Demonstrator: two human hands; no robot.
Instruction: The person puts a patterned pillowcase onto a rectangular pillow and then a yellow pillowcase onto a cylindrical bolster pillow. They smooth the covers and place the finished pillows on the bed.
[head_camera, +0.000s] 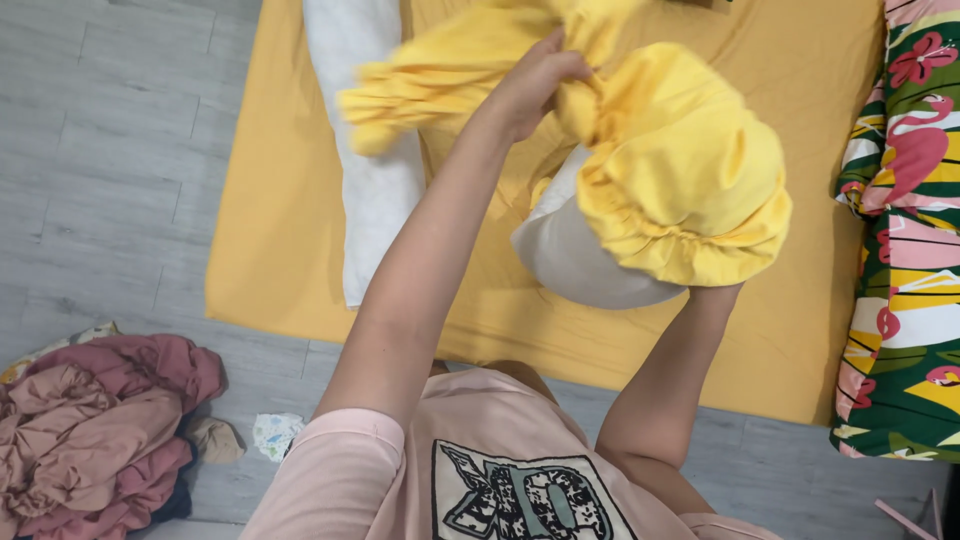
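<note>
My left hand (535, 85) grips a fold of a yellow pillowcase (690, 170) near its top, with loose yellow cloth trailing to the left. The case is bunched around a white pillow (575, 255), whose lower end sticks out below the gathered edge. My right hand is hidden inside or behind the yellow case; only its forearm (665, 385) shows, rising from below to the pillow. Both are held above a mattress with a yellow sheet (290, 200).
A second white pillow (365, 170) lies on the sheet at the left. A flowered, multicoloured blanket (905, 230) sits at the right edge. A heap of pink and brown clothes (100, 430) lies on the grey wood floor (110, 150) at lower left.
</note>
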